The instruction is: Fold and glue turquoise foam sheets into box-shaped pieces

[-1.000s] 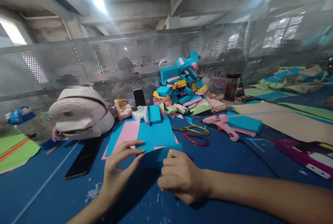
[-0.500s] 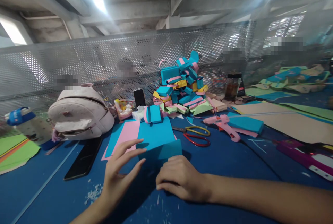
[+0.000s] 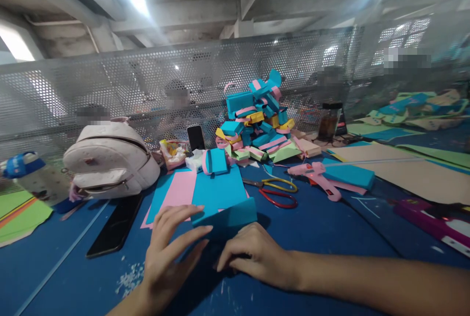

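Observation:
A blue sheet of paper, bent with one flap standing up, lies before me over flat blue and pink sheets. At its left edge my left hand has its fingers stretched apart, fingertips close to the paper. My right hand is curled low on the table at the sheet's near right side. Its fingertips are tucked under, so whatever they pinch is hidden. Behind the flap sits a small blue and pink paper box. Scissors with red and yellow handles lie to the right.
A pink glue gun with its cord rests at right, near a purple tool. Folded paper pieces are heaped at the back. To the left are a white backpack, a black phone and a bottle.
My left hand has shifted slightly, its fingers closer to the flap's near side. My right hand's fingers have moved a little left and down. The blue sheet stays in place.

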### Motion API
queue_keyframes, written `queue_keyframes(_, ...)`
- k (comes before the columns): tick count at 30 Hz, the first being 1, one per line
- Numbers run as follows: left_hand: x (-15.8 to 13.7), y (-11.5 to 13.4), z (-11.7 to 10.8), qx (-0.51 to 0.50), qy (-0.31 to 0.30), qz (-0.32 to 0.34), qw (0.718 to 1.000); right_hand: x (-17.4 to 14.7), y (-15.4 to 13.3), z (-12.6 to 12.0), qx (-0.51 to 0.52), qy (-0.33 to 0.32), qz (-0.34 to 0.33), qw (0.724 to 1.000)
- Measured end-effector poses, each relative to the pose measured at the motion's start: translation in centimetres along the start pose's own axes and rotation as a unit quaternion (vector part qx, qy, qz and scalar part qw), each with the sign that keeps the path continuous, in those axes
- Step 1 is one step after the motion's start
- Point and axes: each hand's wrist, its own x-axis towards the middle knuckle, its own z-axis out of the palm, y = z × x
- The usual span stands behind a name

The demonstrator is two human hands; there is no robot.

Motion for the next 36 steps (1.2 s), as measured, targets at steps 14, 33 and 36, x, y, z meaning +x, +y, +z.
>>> queue_keyframes(14, -2.0, 1.5, 0.1, -0.032, -0.091, 0.099, 0.99, 0.1, -0.3, 0.0, -0.035, 0.012, 0.027, 0.999)
queue_keyframes(33, -1.6, 1.3, 0.7, -0.043, -0.094, 0.095, 0.99, 0.3, -1.5, -0.6, 0.076, -0.001, 0.075, 0.994)
queue_keyframes(36, -1.6, 1.2, 0.7, -0.052, -0.096, 0.089, 0.99, 0.3, -1.2, -0.3, 0.077, -0.007, 0.092, 0.993)
